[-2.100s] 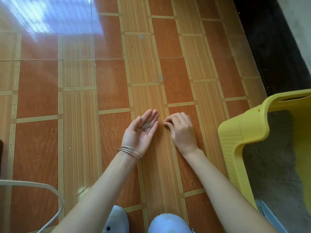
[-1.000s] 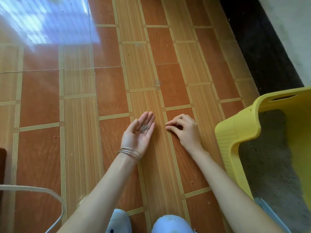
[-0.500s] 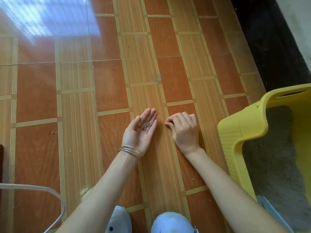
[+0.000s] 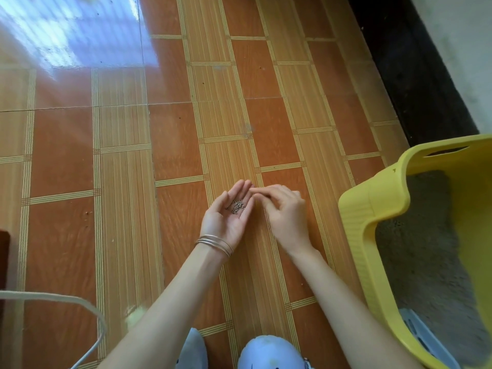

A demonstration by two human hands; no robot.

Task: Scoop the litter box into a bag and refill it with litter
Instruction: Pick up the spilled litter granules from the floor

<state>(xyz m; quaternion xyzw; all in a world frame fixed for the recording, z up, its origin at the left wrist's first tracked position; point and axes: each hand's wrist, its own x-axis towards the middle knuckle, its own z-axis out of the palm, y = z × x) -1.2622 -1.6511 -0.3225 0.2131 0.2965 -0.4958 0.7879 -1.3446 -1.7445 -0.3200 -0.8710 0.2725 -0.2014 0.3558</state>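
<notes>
Stray grey litter granules (image 4: 238, 206) cupped in my left hand (image 4: 228, 215)

My right hand (image 4: 285, 213), fingers pinched together, touches those fingertips above the orange tiled floor (image 4: 173, 145); the yellow plastic litter box (image 4: 372, 209) sits right.

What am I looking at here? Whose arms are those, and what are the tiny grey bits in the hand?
There is no machine here. A person wears a camera on the head, so you look down along their own two arms at the tiled floor. The left hand lies palm up, with thin bangles on the wrist, and cups a small pile of grey litter grains. The right hand is palm down, its fingertips reaching over to the left hand's fingers. On the right stands a yellow litter box with grey litter inside. At the bottom are the person's pale shoes.
</notes>
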